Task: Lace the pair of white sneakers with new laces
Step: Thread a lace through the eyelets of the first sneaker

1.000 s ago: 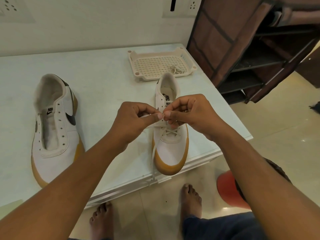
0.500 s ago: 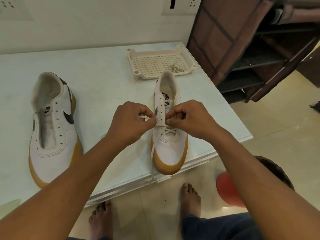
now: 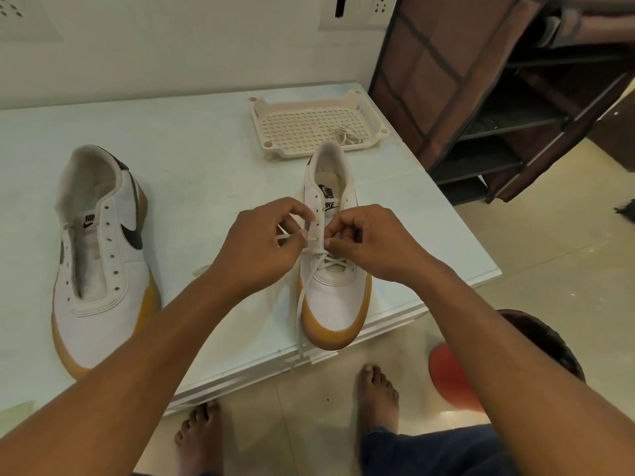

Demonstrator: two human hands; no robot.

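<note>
White leather and a tan rubber sole make up each shoe on the pale surface (image 3: 206,149). The half-laced sneaker (image 3: 335,297) stands near the front edge with its toe towards the person, and both hands are at its eyelets. The left hand (image 3: 261,249) has its fingers curled and pinches one end of the lace (image 3: 302,304) between thumb and forefinger, right at an eyelet in the left row. The right hand (image 3: 371,245) is also curled, its fingertips pinching the edge of the same shoe beside the right row of eyelets. The lace crosses over the lowest eyelets just below the fingers. Its other end trails down the left side of the toe and hangs over the front edge of the surface.

The unlaced sneaker (image 3: 99,269) lies well apart to the left, toe also towards the person, with its eyelets bare. Behind the half-laced sneaker, just beyond its heel, sits a cream plastic tray (image 3: 261,108) with a perforated floor. A bundled spare lace (image 3: 347,135) rests in its right corner.

A brown shoe rack (image 3: 481,97) stands to the right of the surface. Two bare feet (image 3: 376,389) are on the tiled floor, and a red round thing (image 3: 450,376) shows past the right forearm.
</note>
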